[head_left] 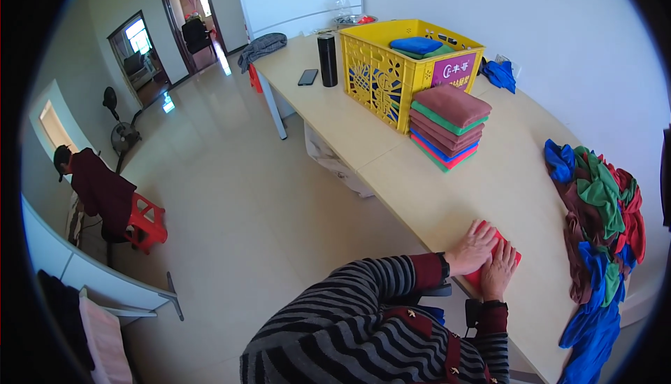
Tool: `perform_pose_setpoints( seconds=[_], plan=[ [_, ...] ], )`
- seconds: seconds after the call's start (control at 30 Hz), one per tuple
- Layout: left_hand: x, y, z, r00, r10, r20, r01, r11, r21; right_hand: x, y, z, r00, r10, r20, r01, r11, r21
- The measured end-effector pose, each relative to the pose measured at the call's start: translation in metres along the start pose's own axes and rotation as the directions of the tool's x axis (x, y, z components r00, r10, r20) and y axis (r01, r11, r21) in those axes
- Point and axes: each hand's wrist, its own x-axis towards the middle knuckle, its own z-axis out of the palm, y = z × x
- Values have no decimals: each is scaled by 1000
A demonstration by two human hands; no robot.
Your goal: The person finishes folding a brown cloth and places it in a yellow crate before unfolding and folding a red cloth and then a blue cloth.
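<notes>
A folded red cloth lies at the near edge of the long wooden table. My left hand rests flat on it, fingers spread. My right hand lies flat on the same cloth just beside the left one. Most of the cloth is hidden under the two palms. Neither hand grips anything. Farther along the table stands a neat stack of folded cloths in maroon, green, blue and red.
A heap of loose unfolded cloths in blue, green, red and maroon lies to my right. A yellow crate with folded cloths stands behind the stack, with a black flask and phone beyond. A person sits on a red stool at left.
</notes>
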Motion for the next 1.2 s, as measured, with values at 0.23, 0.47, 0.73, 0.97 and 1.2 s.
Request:
perform_pose_setpoints(
  seconds=[0.23, 0.47, 0.73, 0.97, 1.2],
  plan=[
    [17, 7, 7, 1000, 18, -15, -23, 881, -473, -1, -1, 2, 999, -48, -6, 47, 997, -59],
    [17, -3, 27, 999, -33, -43, 13, 914, -406, -1, -7, -2, 999, -17, -30, 17, 1000, -17],
    [16, -11, 13, 998, -55, 29, 62, 895, -442, 1, -5, -3, 999, 20, 32, -20, 1000, 5],
    [9, -13, 14, 996, -73, 42, 85, 887, -455, -2, 0, -6, 999, 29, 16, -30, 999, 17],
    [5, -11, 40, 989, -97, -113, 48, 926, -375, -10, 7, -8, 994, 104, 16, -105, 991, 81]
  ],
)
